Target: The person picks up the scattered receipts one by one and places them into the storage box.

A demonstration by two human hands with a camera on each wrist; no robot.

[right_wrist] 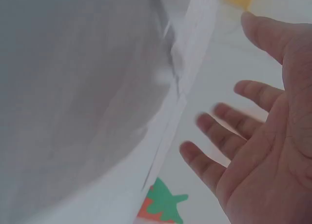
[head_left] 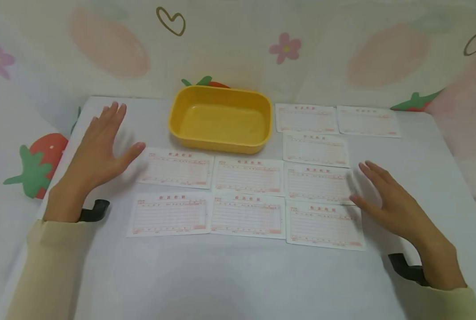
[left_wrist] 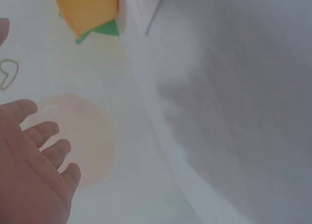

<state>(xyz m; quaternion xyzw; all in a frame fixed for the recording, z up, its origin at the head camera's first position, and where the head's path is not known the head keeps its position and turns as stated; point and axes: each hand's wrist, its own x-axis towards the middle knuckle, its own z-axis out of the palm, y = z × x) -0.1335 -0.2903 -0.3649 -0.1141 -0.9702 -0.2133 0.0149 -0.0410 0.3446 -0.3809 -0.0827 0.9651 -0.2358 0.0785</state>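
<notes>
Paper slips (head_left: 249, 178) are lying mostly between left fingers (head_left: 117, 119) and right fingers (head_left: 375, 178), both hovering spread, gripping nothing; pinching single edges probably works best.

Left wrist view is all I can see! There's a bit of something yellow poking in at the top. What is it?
Observer: It's the corner of a yellow tray; the head view shows the whole thing, a rectangle with rounded corners.
Operator: Cool! What else is out there?
Observer: Nine white paper slips in the head view, lying flat, some in front of the tray and some to its right.
Operator: And over on the far right side?
Observer: The right hand is there, palm facing inward, holding nothing.
</notes>
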